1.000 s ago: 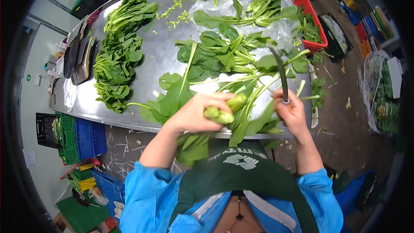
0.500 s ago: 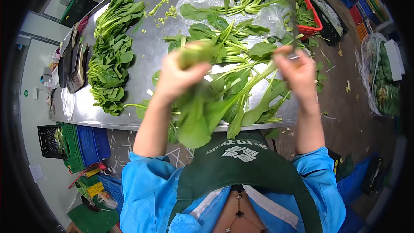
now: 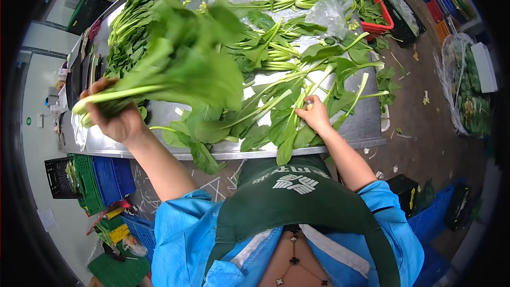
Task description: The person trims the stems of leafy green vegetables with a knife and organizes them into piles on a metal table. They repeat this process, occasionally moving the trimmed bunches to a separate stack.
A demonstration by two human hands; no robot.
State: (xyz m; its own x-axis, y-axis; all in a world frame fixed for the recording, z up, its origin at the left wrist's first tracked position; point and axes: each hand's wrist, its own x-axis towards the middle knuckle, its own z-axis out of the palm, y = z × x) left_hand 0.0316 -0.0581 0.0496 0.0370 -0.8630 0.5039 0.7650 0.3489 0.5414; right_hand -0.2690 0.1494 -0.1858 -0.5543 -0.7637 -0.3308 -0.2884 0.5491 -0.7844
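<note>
My left hand (image 3: 118,122) is closed around the pale stems of a bunch of leafy greens (image 3: 180,64), lifted above the left part of the table. The leaves are blurred by motion and spread to the right. My right hand (image 3: 316,114) is low over loose leafy green stalks (image 3: 287,122) near the table's front edge, with its fingers pinched on a stalk. A small shiny piece shows at these fingers; I cannot make out what it is. Behind the lifted bunch, a row of greens (image 3: 127,26) is partly hidden.
More greens and clear plastic bags (image 3: 326,16) cover the far side of the metal table (image 3: 164,146). A red basket (image 3: 392,24) holds leaves at the back right. A scale (image 3: 85,61) stands at the left edge, partly hidden. Crates (image 3: 114,175) sit below left.
My left hand has moved left and down with the bunch. My right hand has come down and left to the stalks; the blurred dark blade seen at it earlier no longer shows.
</note>
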